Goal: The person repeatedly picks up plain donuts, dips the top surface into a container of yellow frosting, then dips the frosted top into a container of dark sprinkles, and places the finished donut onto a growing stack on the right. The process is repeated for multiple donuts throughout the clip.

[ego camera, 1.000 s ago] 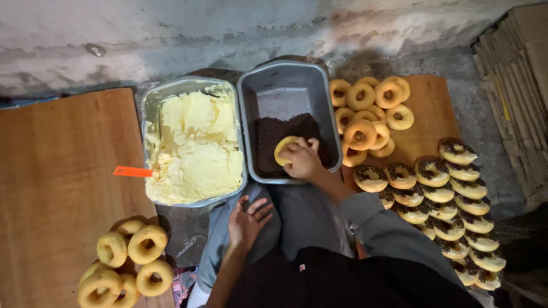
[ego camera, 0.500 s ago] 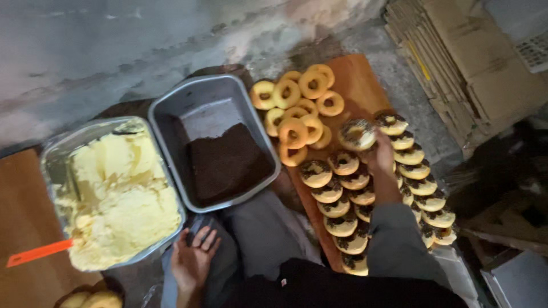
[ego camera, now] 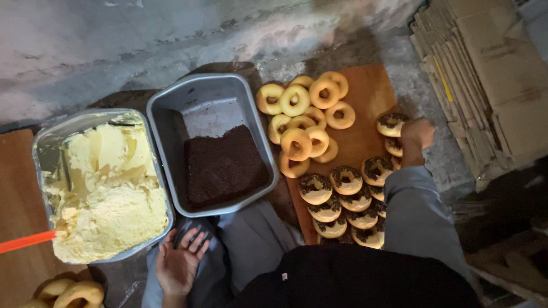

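My right hand (ego camera: 416, 136) is at the far right of the wooden board (ego camera: 371, 97), touching a crumb-topped doughnut (ego camera: 391, 124) at the end of the row of topped doughnuts (ego camera: 342, 197). Whether the fingers still grip it I cannot tell. A pile of plain doughnuts (ego camera: 305, 120) lies at the board's far end. My left hand (ego camera: 180, 263) rests palm up and open on my knee, holding nothing, just below the grey tray of dark crumbs (ego camera: 222, 162). Left of it stands the tray of pale yellow cream (ego camera: 105, 188).
An orange handle (ego camera: 25, 240) sticks out of the cream tray to the left. More plain doughnuts (ego camera: 74, 291) lie at the bottom left on a wooden surface (ego camera: 17, 188). Flattened cardboard boxes (ego camera: 485, 80) are stacked at the right. A rough wall runs along the top.
My right hand lifted a doughnut out of the crumb tray, carried it right and brought it down at the end of the topped row. The view swung right; my left hand stayed.
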